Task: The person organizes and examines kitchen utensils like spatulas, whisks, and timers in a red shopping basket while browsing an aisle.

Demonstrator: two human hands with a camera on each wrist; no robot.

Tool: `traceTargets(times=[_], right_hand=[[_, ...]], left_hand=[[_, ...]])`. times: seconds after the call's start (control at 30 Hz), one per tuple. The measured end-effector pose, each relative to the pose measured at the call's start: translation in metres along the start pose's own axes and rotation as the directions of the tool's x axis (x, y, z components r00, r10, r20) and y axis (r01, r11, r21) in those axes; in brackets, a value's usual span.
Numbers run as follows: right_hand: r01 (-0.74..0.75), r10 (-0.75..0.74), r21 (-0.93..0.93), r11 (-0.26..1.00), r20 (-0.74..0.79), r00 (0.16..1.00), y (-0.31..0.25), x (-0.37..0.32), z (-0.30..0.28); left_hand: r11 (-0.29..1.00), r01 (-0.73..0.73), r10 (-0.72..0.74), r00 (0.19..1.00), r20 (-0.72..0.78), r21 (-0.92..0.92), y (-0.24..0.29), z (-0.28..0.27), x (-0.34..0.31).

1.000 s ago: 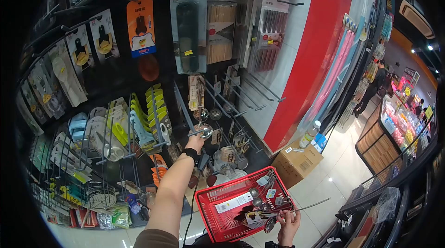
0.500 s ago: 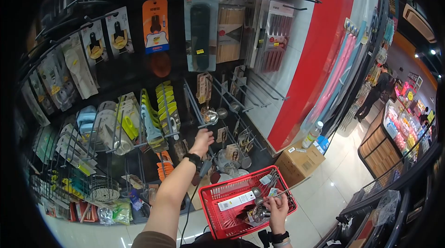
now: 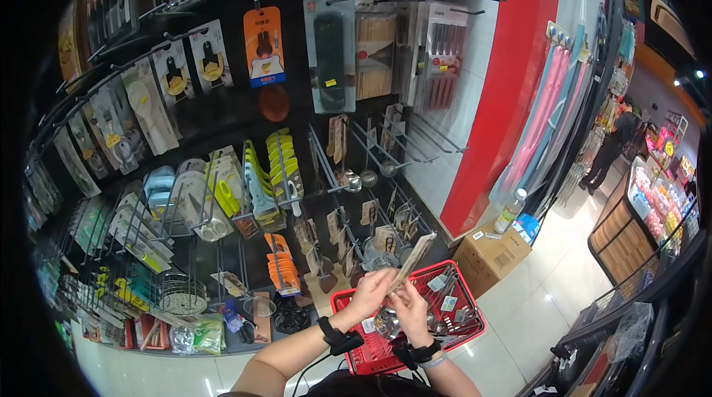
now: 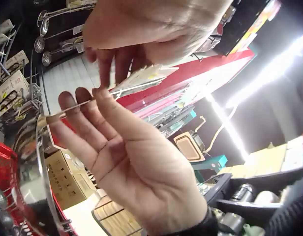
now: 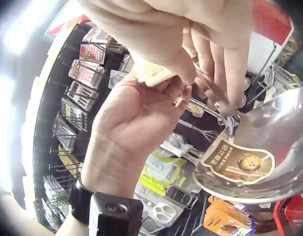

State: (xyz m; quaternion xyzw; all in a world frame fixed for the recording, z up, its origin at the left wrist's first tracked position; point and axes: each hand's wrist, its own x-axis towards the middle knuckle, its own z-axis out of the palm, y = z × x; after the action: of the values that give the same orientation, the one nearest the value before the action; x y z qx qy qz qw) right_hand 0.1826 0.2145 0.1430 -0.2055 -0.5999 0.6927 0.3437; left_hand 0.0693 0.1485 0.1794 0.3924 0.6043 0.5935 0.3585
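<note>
Both hands are on a shiny metal ladle above the red basket (image 3: 475,323). My left hand (image 3: 373,295) grips the card-covered handle (image 3: 415,257), which points up and right in the head view. My right hand (image 3: 412,309) pinches the thin handle lower down, its thumb and fingertips round the metal in the left wrist view (image 4: 141,157). The wide bowl (image 3: 386,321) hangs below the hands, partly hidden by them; a brown and cream sticker (image 5: 235,164) shows on it in the right wrist view, where my left hand (image 5: 134,125) holds the card (image 5: 156,73).
Metal ladles and tags lie in the basket. Ahead stands a rack with hooks holding ladles (image 3: 348,178), green-handled tools (image 3: 282,163) and orange items (image 3: 282,267). A cardboard box (image 3: 486,260) with a bottle (image 3: 510,212) stands right of the basket. A person (image 3: 612,145) is in the aisle.
My left hand has come down from the rack hooks to my right hand and now grips the handle. The ladle has swung upright over the basket, and the view has shifted left.
</note>
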Motion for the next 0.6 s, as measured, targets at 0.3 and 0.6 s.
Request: traceTargets(times=[0.3, 0.6], right_hand=[[0.081, -0.087, -0.414, 0.906, 0.005, 0.996, -0.001, 0.006, 0.002], [0.092, -0.088, -0.214, 0.972, 0.028, 0.996, -0.014, -0.012, -0.019]], left_hand=[[0.973, -0.152, 0.091, 0.943, -0.320, -0.172, 0.003, -0.003, 0.023], [0.961, -0.266, 0.215, 0.882, -0.419, -0.069, 0.028, -0.035, 0.098]])
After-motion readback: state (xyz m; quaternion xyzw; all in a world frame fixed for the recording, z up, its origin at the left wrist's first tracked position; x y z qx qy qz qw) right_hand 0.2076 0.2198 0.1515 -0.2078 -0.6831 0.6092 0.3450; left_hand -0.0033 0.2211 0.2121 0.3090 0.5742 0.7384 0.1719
